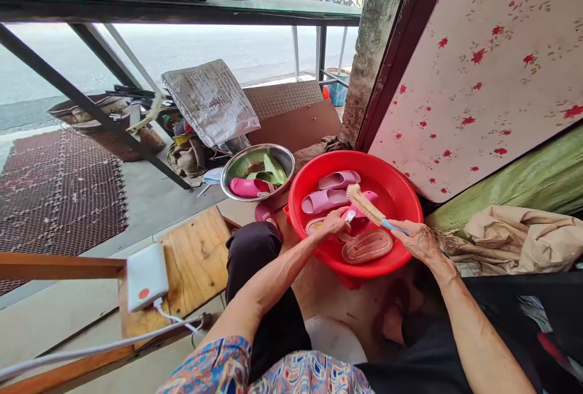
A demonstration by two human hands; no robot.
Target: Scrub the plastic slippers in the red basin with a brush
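Inside the round red plastic basin (298,209), near its front rim, the left hand (334,222) clasps a pink rubber slipper (359,222), the right hand (421,241) closed round a blue-handled bristle brush (364,204) above it.

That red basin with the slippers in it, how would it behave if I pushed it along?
The red basin looks like thin plastic, so its rim probably flexes. Holding only a few pink slippers, it seems light; water inside is unclear. Broad and low, it should slide, not tip.

Brush (365,204), pink slipper (359,222), red basin (407,200)
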